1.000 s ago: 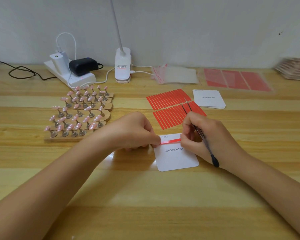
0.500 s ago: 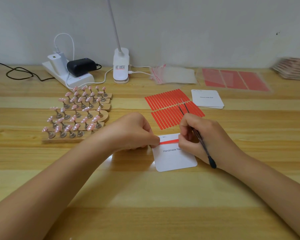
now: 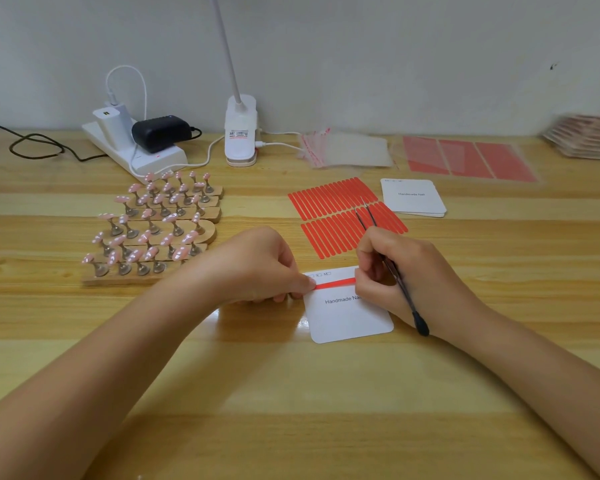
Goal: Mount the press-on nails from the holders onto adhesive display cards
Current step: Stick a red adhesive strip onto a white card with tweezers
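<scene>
A white display card (image 3: 350, 317) printed "Handmade Nail" lies on the wooden table in front of me. A red adhesive strip (image 3: 335, 284) lies across its upper part. My left hand (image 3: 260, 268) pinches the strip's left end at the card's edge. My right hand (image 3: 406, 271) holds the strip's right end with its fingertips and also grips black tweezers (image 3: 392, 268), whose tips point away from me. Pink press-on nails on metal stands fill several wooden holders (image 3: 153, 226) to the left.
Two rows of red adhesive strips (image 3: 343, 216) lie behind the card, next to a stack of blank cards (image 3: 413, 199). At the back stand a power strip with chargers (image 3: 136, 140), a clip lamp (image 3: 239, 133), clear bags (image 3: 347, 150) and red sheets (image 3: 465, 159).
Both hands stay at the strip's ends on the card; the view shifted slightly. No clear movement of strip or card.
</scene>
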